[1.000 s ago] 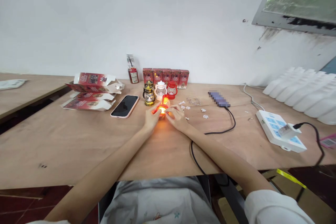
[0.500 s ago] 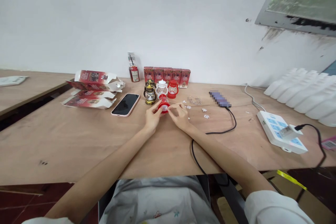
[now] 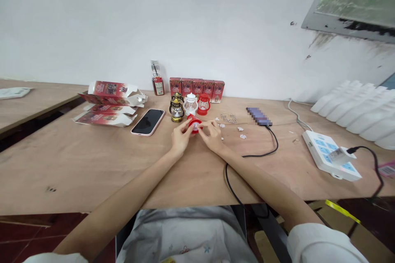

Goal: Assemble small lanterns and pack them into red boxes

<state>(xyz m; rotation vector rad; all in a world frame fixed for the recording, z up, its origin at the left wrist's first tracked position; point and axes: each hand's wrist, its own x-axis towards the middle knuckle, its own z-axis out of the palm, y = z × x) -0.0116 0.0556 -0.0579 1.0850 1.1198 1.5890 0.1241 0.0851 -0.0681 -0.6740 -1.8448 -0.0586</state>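
Observation:
A small red lantern [image 3: 194, 123] is held just above the wooden table [image 3: 92, 164], its round base turned toward me. My left hand [image 3: 180, 137] grips it from the left with curled fingers. My right hand [image 3: 212, 134] pinches it from the right, fingertips at the base. The lantern is unlit. Just behind it stand three little lanterns in a row: a gold one [image 3: 176, 108], a white one [image 3: 190, 104] and a red one [image 3: 203, 104].
A phone [image 3: 148, 121] lies face up to the left, beside opened red cartons [image 3: 108, 104]. Red boxes [image 3: 196, 87] line the wall. Small white tabs [image 3: 240, 132] lie scattered to the right, with a black cable [image 3: 262, 152] and a white power strip [image 3: 330, 154].
The lantern glowed orange one second ago and is dark now. My hands have lifted and tilted it, so the base faces me.

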